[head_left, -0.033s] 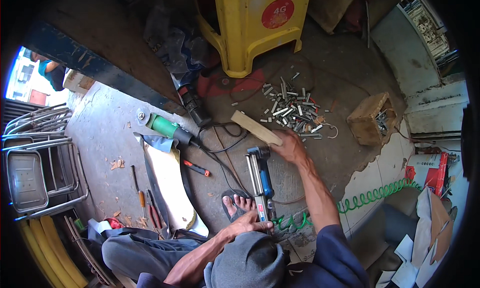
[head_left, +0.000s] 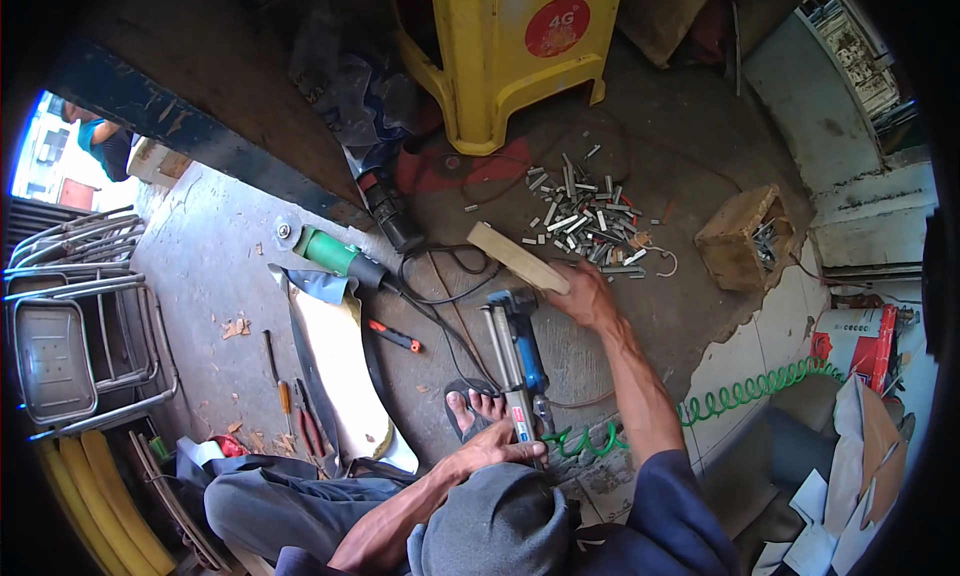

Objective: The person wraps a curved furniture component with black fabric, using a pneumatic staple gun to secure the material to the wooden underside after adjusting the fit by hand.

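My right hand is wrapped round the near end of a pale wooden block, held slantwise above the floor. Just below the block is a blue and silver pneumatic staple gun, its dark head toward the block. My left hand closes on the gun's near end; the cap hides part of the grip. A coiled green air hose runs from beside the gun toward the right. Loose metal staple strips lie scattered on the floor beyond my right hand.
A yellow plastic stool stands ahead. A wooden box is at right. Leftward lie a green angle grinder, a white cushioned piece, red-handled pliers and an orange cutter. Metal chair frames stand at far left.
The wooden block and my right hand have shifted slightly right. The staple gun's head has tipped a little left. My left hand stays on the gun.
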`<state>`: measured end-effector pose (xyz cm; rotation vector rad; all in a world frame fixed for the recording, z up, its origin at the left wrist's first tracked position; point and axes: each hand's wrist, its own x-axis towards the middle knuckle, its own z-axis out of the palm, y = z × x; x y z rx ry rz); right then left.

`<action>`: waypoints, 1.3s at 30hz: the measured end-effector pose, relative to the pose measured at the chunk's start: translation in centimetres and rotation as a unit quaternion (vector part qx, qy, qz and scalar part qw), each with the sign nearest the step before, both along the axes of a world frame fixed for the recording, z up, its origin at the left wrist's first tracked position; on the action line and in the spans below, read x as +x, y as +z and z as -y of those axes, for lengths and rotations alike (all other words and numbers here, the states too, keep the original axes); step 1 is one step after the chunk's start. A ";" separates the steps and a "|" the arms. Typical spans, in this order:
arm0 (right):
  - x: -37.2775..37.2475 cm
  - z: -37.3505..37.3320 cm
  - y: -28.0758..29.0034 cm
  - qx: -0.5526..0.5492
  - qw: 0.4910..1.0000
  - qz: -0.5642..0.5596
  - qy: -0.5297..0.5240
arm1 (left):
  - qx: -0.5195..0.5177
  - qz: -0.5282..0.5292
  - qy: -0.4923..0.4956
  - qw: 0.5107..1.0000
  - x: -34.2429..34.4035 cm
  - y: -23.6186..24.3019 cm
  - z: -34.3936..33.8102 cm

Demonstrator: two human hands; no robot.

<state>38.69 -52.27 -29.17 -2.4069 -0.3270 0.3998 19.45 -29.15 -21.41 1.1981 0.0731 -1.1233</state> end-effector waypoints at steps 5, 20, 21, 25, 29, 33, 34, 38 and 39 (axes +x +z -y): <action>-7.8 6.4 2.3 -0.019 0.999 0.007 -0.038 | -0.054 0.033 0.116 0.991 1.1 2.0 -1.9; -32.9 28.5 2.4 -0.024 0.838 -0.045 -0.543 | 0.154 0.017 -0.028 0.988 2.6 2.3 0.3; -32.0 27.9 2.5 -0.072 0.848 -0.069 -0.520 | 0.156 0.021 -0.053 0.986 2.8 2.0 0.2; -24.9 22.8 5.3 -0.419 0.810 -0.239 -0.334 | 0.220 0.031 -0.128 0.967 2.7 0.6 0.1; -12.7 12.3 5.9 -0.247 0.889 0.008 -0.384 | 0.368 0.101 -0.251 0.890 0.6 -2.3 2.3; 2.5 1.3 2.8 0.069 0.944 0.006 -0.323 | 0.466 0.162 -0.289 0.821 -1.6 -4.8 3.4; 5.0 -0.7 2.0 -0.077 0.938 0.051 -0.334 | 0.475 0.173 -0.284 0.815 -1.8 -5.3 3.3; 7.4 -5.6 -2.0 -0.276 0.930 0.073 -0.232 | 0.494 0.209 -0.295 0.791 -2.7 -6.5 3.3; 6.7 -5.5 -2.8 -0.265 0.940 0.115 -0.180 | 0.503 0.227 -0.305 0.776 -3.0 -6.7 3.4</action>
